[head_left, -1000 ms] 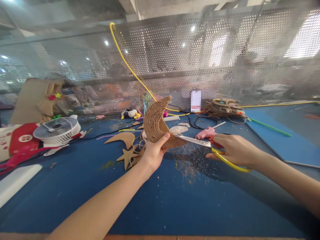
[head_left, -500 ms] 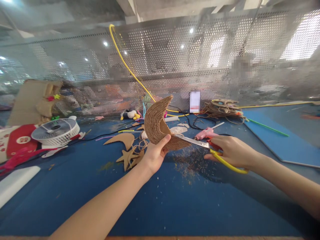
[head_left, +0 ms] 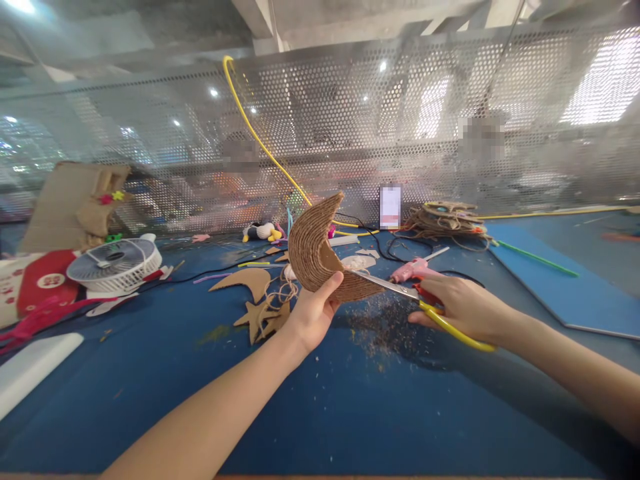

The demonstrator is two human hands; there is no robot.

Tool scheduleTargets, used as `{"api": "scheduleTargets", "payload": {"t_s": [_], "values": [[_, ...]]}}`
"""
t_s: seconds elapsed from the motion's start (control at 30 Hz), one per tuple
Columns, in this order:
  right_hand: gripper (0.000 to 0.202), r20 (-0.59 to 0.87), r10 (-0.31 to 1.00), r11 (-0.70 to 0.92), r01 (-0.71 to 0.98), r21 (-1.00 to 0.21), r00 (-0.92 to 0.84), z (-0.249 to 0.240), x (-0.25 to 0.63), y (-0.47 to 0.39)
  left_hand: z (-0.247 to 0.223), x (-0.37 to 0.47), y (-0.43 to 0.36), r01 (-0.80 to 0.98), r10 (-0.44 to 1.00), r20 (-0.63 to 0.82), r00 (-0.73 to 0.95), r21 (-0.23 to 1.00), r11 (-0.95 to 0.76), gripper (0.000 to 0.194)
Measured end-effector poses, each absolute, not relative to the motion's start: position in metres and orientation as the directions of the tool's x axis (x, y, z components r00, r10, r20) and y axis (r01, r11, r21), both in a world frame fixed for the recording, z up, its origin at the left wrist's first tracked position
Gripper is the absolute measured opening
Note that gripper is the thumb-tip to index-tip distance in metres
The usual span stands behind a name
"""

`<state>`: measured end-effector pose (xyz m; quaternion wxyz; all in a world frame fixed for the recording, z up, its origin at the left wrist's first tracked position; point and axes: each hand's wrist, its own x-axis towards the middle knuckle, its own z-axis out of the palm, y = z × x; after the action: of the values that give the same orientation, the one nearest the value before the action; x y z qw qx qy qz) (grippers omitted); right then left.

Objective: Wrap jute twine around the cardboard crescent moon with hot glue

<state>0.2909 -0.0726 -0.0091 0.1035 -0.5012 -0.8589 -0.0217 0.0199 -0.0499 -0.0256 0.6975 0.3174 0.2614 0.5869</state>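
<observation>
My left hand [head_left: 316, 312] grips a crescent moon [head_left: 311, 248] covered in rows of brown twine, thumb on its face near the lower inner curve. A bare cardboard strip shows along that inner edge. My right hand [head_left: 457, 308] is closed round the scissors [head_left: 443, 325], which have a yellow and a red handle. Their blades lie along the moon's lower inner edge and look nearly closed. Dark fibre trimmings [head_left: 390, 330] are scattered on the blue table [head_left: 320, 413] below. Behind my left wrist lie cardboard stars [head_left: 255, 320], loose twine and a plain cardboard crescent [head_left: 245, 281].
A pink glue gun [head_left: 413, 268] lies beyond the scissors. Farther back are a phone [head_left: 391, 208] and a stack of twine-wrapped pieces [head_left: 447, 221]. A white fan [head_left: 116, 263] sits at left. A perforated metal screen [head_left: 330, 127] runs along the back; a blue board [head_left: 575, 273] lies right.
The moon and both hands stay almost in place. The scissors shift very slightly, staying at the moon's lower inner edge. The whole view has moved down a little.
</observation>
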Motion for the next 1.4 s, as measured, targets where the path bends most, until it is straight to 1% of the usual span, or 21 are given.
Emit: {"api": "scheduleTargets", "payload": {"t_s": [0.13, 0.33, 0.5, 0.6, 0.7, 0.87, 1.13, 1.2, 1.3, 1.4], "values": [[0.058, 0.200, 0.861, 0.490, 0.868, -0.084, -0.467, -0.006, 0.289, -0.074, -0.026, 0.019, -0.049, -0.658, 0.983, 0.015, 0.184, 0.745, 0.112, 0.036], [0.056, 0.185, 0.870, 0.474, 0.878, -0.060, -0.457, -0.008, 0.290, -0.072, -0.025, 0.020, -0.051, -0.660, 0.982, 0.011, 0.189, 0.742, 0.118, 0.032], [0.055, 0.226, 0.836, 0.526, 0.847, -0.072, -0.500, -0.012, 0.293, -0.070, -0.024, 0.020, -0.053, -0.667, 0.976, 0.006, 0.218, 0.730, 0.145, 0.033], [0.053, 0.226, 0.825, 0.547, 0.833, -0.082, -0.519, -0.013, 0.293, -0.070, -0.024, 0.020, -0.053, -0.668, 0.972, 0.002, 0.233, 0.727, 0.159, 0.032], [0.055, 0.218, 0.825, 0.545, 0.836, -0.062, -0.522, -0.013, 0.293, -0.071, -0.024, 0.020, -0.054, -0.668, 0.972, -0.005, 0.236, 0.726, 0.166, 0.032], [0.057, 0.246, 0.798, 0.568, 0.823, 0.003, -0.551, -0.014, 0.292, -0.070, -0.023, 0.020, -0.053, -0.667, 0.974, -0.010, 0.226, 0.727, 0.162, 0.035], [0.056, 0.202, 0.836, 0.524, 0.852, -0.017, -0.510, -0.017, 0.291, -0.068, -0.021, 0.020, -0.054, -0.650, 0.976, -0.039, 0.216, 0.740, 0.174, 0.036], [0.055, 0.236, 0.826, 0.535, 0.844, -0.045, -0.512, -0.015, 0.290, -0.069, -0.020, 0.020, -0.055, -0.658, 0.979, -0.044, 0.198, 0.734, 0.167, 0.035], [0.050, 0.292, 0.805, 0.562, 0.822, -0.093, -0.517, -0.012, 0.290, -0.071, -0.019, 0.021, -0.053, -0.689, 0.987, -0.097, 0.131, 0.707, 0.161, 0.029], [0.050, 0.267, 0.851, 0.490, 0.867, -0.094, -0.452, -0.013, 0.291, -0.071, -0.017, 0.021, -0.050, -0.714, 0.986, -0.150, 0.067, 0.683, 0.153, 0.022]]}}
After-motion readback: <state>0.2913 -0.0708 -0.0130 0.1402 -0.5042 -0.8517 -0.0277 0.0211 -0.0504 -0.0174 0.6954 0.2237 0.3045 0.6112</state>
